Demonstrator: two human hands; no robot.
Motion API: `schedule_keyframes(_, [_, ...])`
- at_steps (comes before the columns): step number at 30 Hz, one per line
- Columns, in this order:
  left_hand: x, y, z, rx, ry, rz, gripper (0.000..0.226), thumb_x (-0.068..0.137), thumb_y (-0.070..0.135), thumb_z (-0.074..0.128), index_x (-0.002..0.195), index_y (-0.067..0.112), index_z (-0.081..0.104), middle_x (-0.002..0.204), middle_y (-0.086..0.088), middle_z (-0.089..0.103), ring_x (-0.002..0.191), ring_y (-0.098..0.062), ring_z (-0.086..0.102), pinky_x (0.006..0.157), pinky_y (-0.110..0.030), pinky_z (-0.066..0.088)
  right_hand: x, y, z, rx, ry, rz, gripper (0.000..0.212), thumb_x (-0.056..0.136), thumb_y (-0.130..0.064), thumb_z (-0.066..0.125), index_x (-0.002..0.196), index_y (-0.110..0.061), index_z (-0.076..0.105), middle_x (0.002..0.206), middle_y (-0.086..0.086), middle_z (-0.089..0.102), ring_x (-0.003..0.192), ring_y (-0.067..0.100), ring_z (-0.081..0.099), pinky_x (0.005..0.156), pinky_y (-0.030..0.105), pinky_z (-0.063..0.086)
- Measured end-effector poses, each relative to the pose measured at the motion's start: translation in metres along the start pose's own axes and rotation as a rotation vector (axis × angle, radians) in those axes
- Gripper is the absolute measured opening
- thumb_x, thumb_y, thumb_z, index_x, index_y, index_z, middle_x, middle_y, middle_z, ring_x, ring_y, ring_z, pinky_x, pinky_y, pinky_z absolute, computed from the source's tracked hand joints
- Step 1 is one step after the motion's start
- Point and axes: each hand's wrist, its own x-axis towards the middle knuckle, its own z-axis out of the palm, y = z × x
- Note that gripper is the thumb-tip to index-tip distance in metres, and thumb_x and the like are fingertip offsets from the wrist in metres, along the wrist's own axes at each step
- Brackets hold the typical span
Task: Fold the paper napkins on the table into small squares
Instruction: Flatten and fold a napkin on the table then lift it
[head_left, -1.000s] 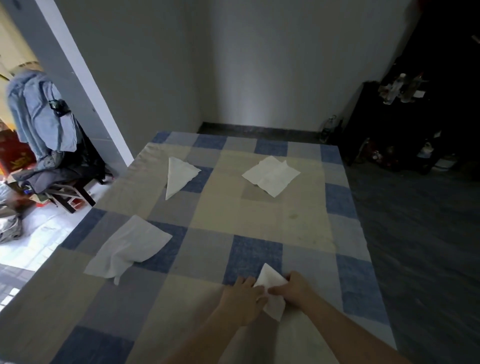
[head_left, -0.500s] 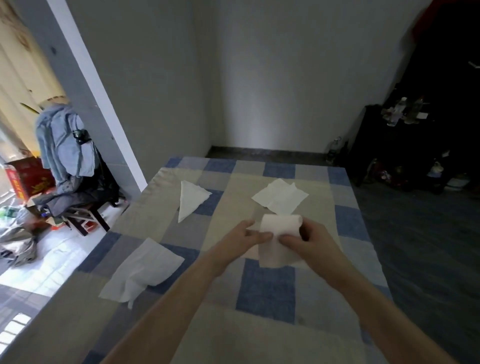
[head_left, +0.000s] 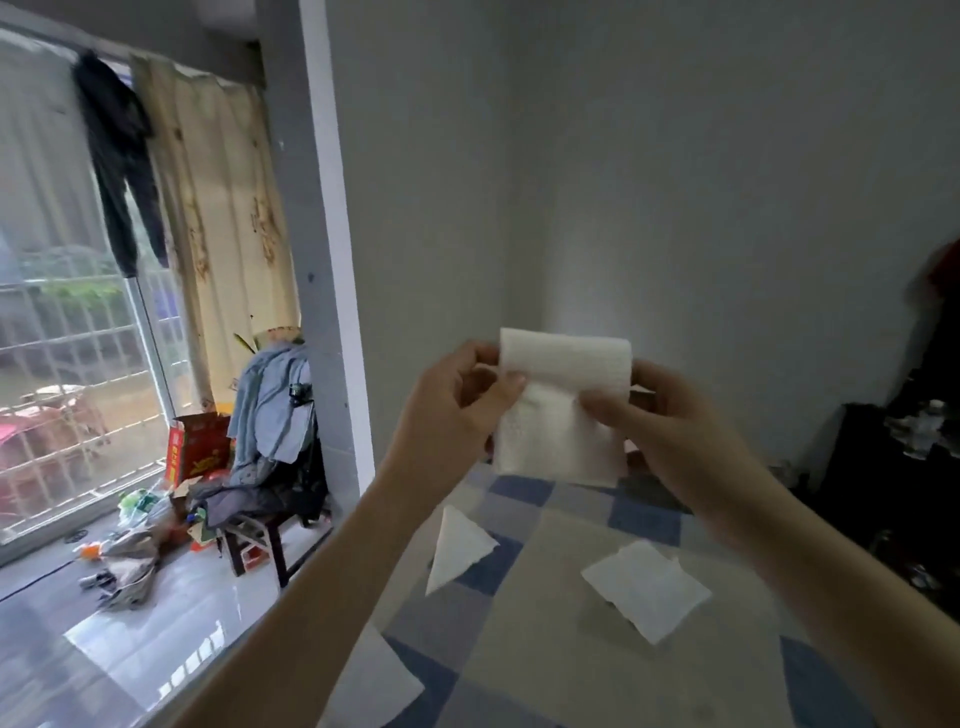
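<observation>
I hold a white paper napkin (head_left: 558, 415) up in the air above the far end of the table, folded over at its top edge. My left hand (head_left: 457, 410) pinches its left side and my right hand (head_left: 660, 426) pinches its right side. Below, on the blue and beige checked tablecloth (head_left: 545, 649), lie three more white napkins: a triangular one (head_left: 457, 551), a flat squarish one (head_left: 644, 587), and a crumpled one (head_left: 374, 686) partly hidden behind my left forearm.
A grey pillar (head_left: 322, 249) and wall stand left of the table. Beyond it a stool piled with clothes (head_left: 270, 452), a red box (head_left: 195, 452) and floor clutter sit by a barred window. Dark furniture (head_left: 904, 467) stands at the right.
Both hands have lifted the napkin from the table's near edge high into the air, and my view has tilted upward toward the wall and window.
</observation>
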Motion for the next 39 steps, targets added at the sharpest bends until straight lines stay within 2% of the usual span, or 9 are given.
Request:
schedule_keyframes(4, [0.006, 0.028, -0.023, 0.088, 0.174, 0.100, 0.003, 0.093, 0.024, 0.058, 0.092, 0.026, 0.058, 0.082, 0.004, 0.073, 0.070, -0.011, 0.067, 0.060, -0.029, 0.053, 0.007, -0.033, 0.017, 0.036, -0.071, -0.109, 0.016, 0.089, -0.027, 0.062, 0.103, -0.020, 0.065, 0.091, -0.003, 0.073, 0.079, 0.012, 0.072, 0.060, 0.025, 0.058])
schedule_keyframes(7, [0.008, 0.042, -0.031, 0.117, 0.248, 0.137, 0.007, 0.092, 0.025, 0.057, 0.089, 0.031, 0.057, 0.081, 0.018, 0.072, 0.069, -0.001, 0.066, 0.057, -0.023, 0.054, 0.009, -0.048, 0.023, 0.029, -0.113, -0.161, 0.018, 0.087, -0.024, 0.065, 0.104, -0.020, 0.065, 0.093, -0.008, 0.073, 0.085, 0.010, 0.071, 0.070, 0.030, 0.060])
schedule_keyframes(10, [0.010, 0.054, -0.034, 0.110, 0.262, 0.161, 0.009, 0.092, 0.025, 0.057, 0.087, 0.033, 0.059, 0.083, 0.010, 0.073, 0.070, -0.007, 0.067, 0.057, -0.027, 0.056, 0.011, -0.058, 0.023, 0.063, -0.109, -0.190, 0.017, 0.088, -0.023, 0.065, 0.104, -0.016, 0.066, 0.098, -0.001, 0.074, 0.090, 0.015, 0.071, 0.083, 0.041, 0.059])
schedule_keyframes(13, [0.008, 0.061, -0.032, 0.111, 0.245, 0.179, 0.005, 0.090, 0.028, 0.057, 0.088, 0.032, 0.059, 0.084, 0.007, 0.073, 0.072, -0.011, 0.068, 0.057, -0.030, 0.057, 0.009, -0.065, 0.023, 0.122, -0.145, -0.184, 0.022, 0.089, -0.026, 0.061, 0.110, -0.020, 0.065, 0.102, -0.002, 0.073, 0.094, 0.016, 0.070, 0.087, 0.044, 0.057])
schedule_keyframes(19, [0.007, 0.069, -0.026, 0.040, 0.158, 0.181, 0.016, 0.089, 0.039, 0.058, 0.095, 0.025, 0.057, 0.083, 0.001, 0.071, 0.065, -0.011, 0.065, 0.051, -0.024, 0.052, 0.009, -0.070, 0.015, 0.078, -0.114, -0.308, 0.022, 0.090, -0.022, 0.060, 0.112, -0.027, 0.063, 0.099, -0.006, 0.073, 0.089, 0.012, 0.071, 0.073, 0.034, 0.060])
schedule_keyframes(26, [0.007, 0.069, -0.032, 0.026, -0.044, 0.110, 0.017, 0.095, 0.010, 0.052, 0.111, 0.012, 0.053, 0.078, -0.004, 0.069, 0.054, -0.018, 0.061, 0.046, -0.028, 0.049, 0.009, -0.067, 0.005, 0.118, -0.090, -0.336, 0.021, 0.091, -0.021, 0.058, 0.112, -0.021, 0.062, 0.096, -0.004, 0.074, 0.086, 0.015, 0.071, 0.069, 0.031, 0.060])
schedule_keyframes(28, [0.007, 0.069, -0.033, 0.021, -0.047, 0.114, 0.016, 0.095, 0.009, 0.050, 0.110, 0.013, 0.054, 0.077, 0.004, 0.067, 0.057, -0.018, 0.060, 0.046, -0.026, 0.048, 0.007, -0.066, 0.004, 0.123, -0.108, -0.357, 0.017, 0.090, -0.022, 0.057, 0.106, -0.020, 0.061, 0.092, -0.007, 0.073, 0.083, 0.012, 0.070, 0.063, 0.024, 0.056])
schedule_keyframes(32, [0.007, 0.071, -0.034, -0.063, -0.058, 0.109, 0.016, 0.096, 0.005, 0.044, 0.105, 0.014, 0.055, 0.075, 0.011, 0.063, 0.057, -0.014, 0.057, 0.042, -0.023, 0.043, 0.005, -0.064, 0.003, 0.221, -0.160, -0.398, 0.006, 0.081, -0.025, 0.059, 0.084, -0.029, 0.061, 0.084, -0.011, 0.069, 0.078, 0.008, 0.066, 0.059, 0.023, 0.051])
schedule_keyframes(39, [0.008, 0.066, -0.031, -0.213, -0.125, 0.098, 0.034, 0.098, 0.002, 0.035, 0.090, 0.020, 0.062, 0.079, 0.006, 0.059, 0.054, -0.014, 0.055, 0.040, -0.019, 0.040, 0.004, -0.060, -0.002, 0.360, -0.271, -0.360, 0.026, 0.084, -0.010, 0.058, 0.075, -0.033, 0.066, 0.091, -0.010, 0.067, 0.087, 0.013, 0.064, 0.066, 0.024, 0.051])
